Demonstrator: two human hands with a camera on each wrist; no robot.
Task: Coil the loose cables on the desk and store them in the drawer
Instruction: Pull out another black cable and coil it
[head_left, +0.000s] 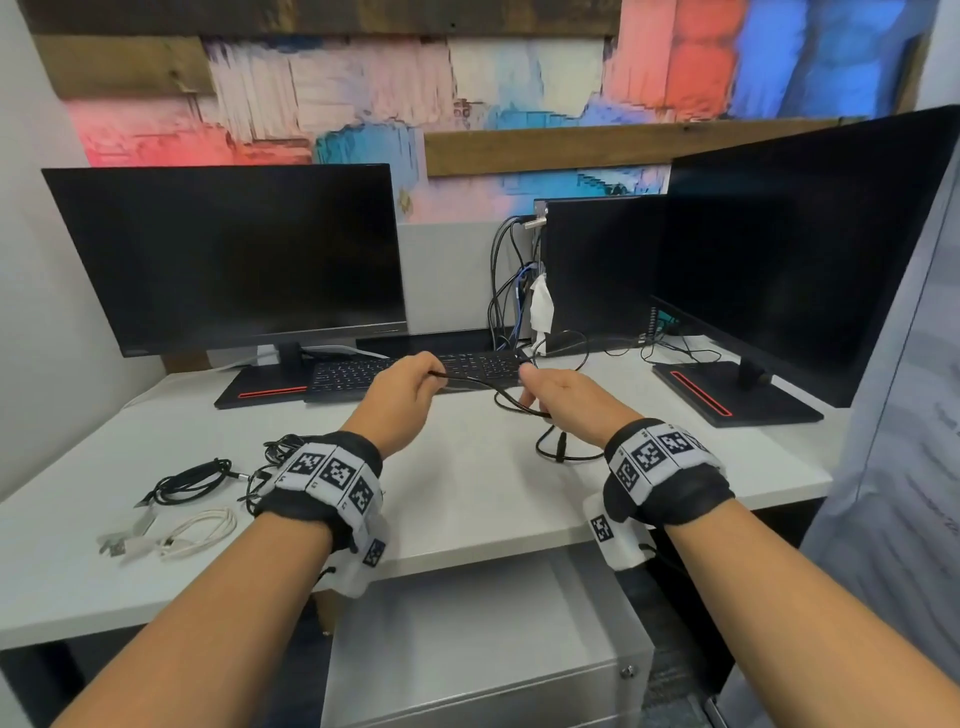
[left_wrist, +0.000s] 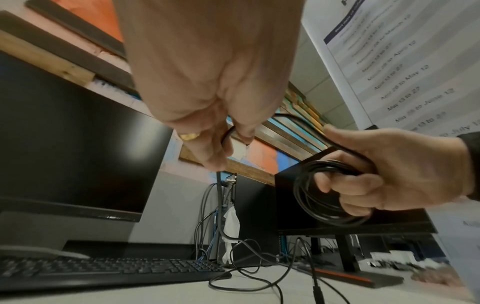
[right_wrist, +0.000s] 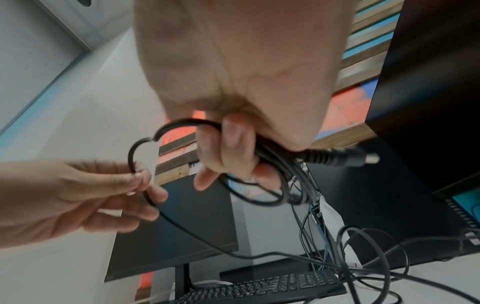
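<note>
A long black cable (head_left: 470, 383) stretches between both hands above the desk (head_left: 457, 493). My left hand (head_left: 408, 392) pinches one strand of it (left_wrist: 224, 139) between thumb and fingers. My right hand (head_left: 550, 397) grips several coiled loops of the same cable (left_wrist: 319, 197), with the plug (right_wrist: 337, 158) sticking out past the thumb. The cable's loose tail (left_wrist: 249, 267) trails on the desk in front of the keyboard and right monitor. Black coiled cables (head_left: 192, 480) and a white cable (head_left: 200, 530) lie at the desk's left front. A grey drawer unit (head_left: 483, 654) stands under the desk, shut.
A black keyboard (head_left: 415, 371) lies behind the hands. Two dark monitors (head_left: 228, 254) (head_left: 810, 249) stand left and right, with a black computer tower (head_left: 597, 270) and plugged-in wires (head_left: 511, 291) between them. A poster panel (head_left: 904, 467) closes off the right side.
</note>
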